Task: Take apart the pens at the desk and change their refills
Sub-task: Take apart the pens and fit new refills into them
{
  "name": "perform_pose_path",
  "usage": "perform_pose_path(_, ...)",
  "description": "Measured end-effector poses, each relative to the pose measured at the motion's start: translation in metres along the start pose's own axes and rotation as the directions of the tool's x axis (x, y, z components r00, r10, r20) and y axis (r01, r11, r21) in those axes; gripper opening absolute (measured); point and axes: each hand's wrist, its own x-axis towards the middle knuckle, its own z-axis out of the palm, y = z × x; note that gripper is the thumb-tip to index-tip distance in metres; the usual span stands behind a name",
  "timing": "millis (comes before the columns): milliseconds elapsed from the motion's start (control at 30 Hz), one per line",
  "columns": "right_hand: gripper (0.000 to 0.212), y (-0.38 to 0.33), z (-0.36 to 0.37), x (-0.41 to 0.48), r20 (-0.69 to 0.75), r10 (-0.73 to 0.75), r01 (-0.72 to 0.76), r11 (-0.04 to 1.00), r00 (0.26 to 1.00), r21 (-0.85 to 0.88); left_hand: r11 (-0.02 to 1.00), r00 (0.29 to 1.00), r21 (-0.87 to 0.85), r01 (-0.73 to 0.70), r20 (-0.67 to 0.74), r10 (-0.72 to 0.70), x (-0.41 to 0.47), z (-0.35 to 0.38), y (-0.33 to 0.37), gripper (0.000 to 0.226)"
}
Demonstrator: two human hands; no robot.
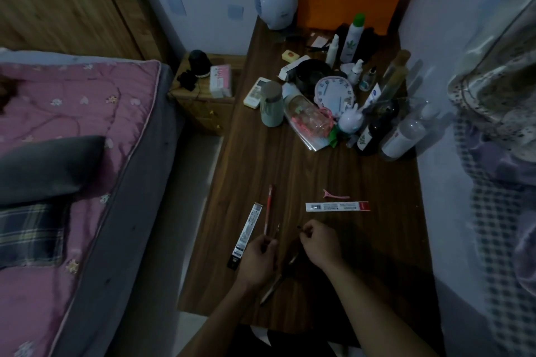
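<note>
- Head view: my left grip (pixel 259 252) is curled round a thin refill (pixel 278 229), its tip pointing away from me.
- My right grip (pixel 317 243) pinches a small dark pen part (pixel 300 228).
- A red pen (pixel 268 209) lies on the surface (pixel 362 255) just beyond my left grip.
- A black-ended refill pack (pixel 246 233) sits left of that grip, and a red-ended refill pack (pixel 336 206) lies beyond my right grip.

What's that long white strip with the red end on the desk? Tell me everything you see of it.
It is a long, narrow, flat packet, seemingly card or plastic. It is white with small print, a dark barcode-like patch at its left end and a red band at its right end. It lies flat and crosswise on the wooden desk, beyond the right hand, which does not touch it. A pink hair clip lies just behind it.
</note>
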Motion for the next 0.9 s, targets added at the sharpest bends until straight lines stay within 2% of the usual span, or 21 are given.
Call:
perform_pose_path(233, 0.011, -0.002, 0.010, 0.010, -0.130, -0.084, 0.051, 0.969, 0.988, -0.241, 0.999, 0.999, 0.027, 0.046, 0.004, -0.046, 0.004, -0.009, -0.007, 0.017)
perform_pose_path(533, 0.009, -0.009, 0.015, 0.012, -0.107, -0.186, 0.120, 0.885, 0.977, -0.450, 0.999, 0.999, 0.037, 0.039, -0.003, -0.039, 0.004, -0.014, -0.009, 0.018)
perform_pose_path(833, 0.008, -0.017, 0.014, 0.016, -0.069, -0.141, 0.093, 0.878, 0.988, -0.469, 0.993, 1.000, 0.111, 0.030, -0.010, -0.029, -0.002, -0.023, -0.006, 0.016)
perform_pose_path(900, 0.015, -0.016, 0.015, 0.017, -0.071, -0.153, 0.104, 0.883, 0.986, -0.457, 0.993, 0.999, 0.117, 0.029, -0.019, -0.027, -0.005, -0.025, -0.005, 0.017)
